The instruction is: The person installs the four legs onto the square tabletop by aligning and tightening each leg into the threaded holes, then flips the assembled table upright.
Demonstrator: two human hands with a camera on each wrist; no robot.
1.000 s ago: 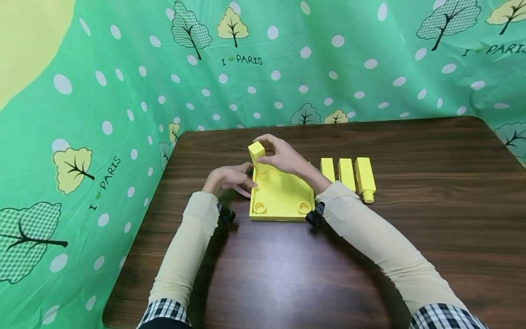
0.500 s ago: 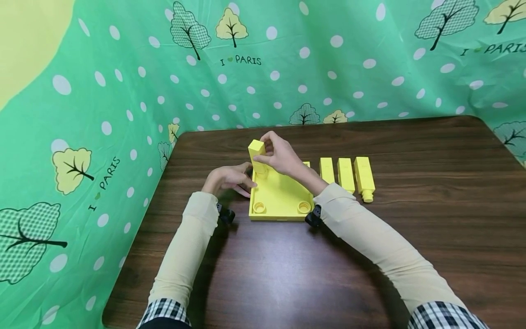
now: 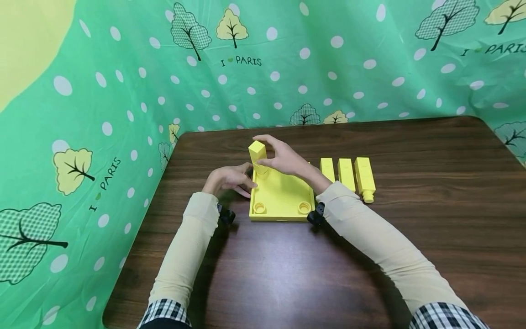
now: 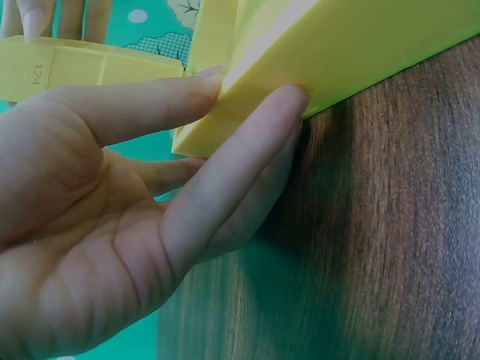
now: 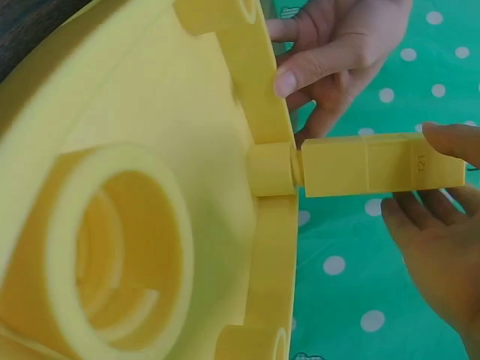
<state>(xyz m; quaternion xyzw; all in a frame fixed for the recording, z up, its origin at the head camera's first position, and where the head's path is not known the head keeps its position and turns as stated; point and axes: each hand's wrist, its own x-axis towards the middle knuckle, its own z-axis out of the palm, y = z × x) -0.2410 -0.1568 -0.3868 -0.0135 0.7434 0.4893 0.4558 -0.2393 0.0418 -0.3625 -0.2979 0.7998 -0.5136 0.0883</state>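
Note:
A yellow square board with a raised rim lies on the brown table, round sockets at its corners facing up. Upright at its far left corner is a yellow square-sided leg, its narrow end in the socket there. My right hand holds the leg's upper part between thumb and fingers. In the right wrist view, the leg lines up with the socket, a thin neck showing between them. My left hand grips the board's left edge, thumb at the rim and fingers along the outer side.
Three more yellow legs lie side by side on the table, right of the board and partly behind my right forearm; the rightmost leg shows its knobbed end. A green patterned cloth hangs behind and left of the table.
My right hand has turned on the leg one way and back again, its fingers now reaching over the far side. The leg keeps its place; my left hand has stayed still.

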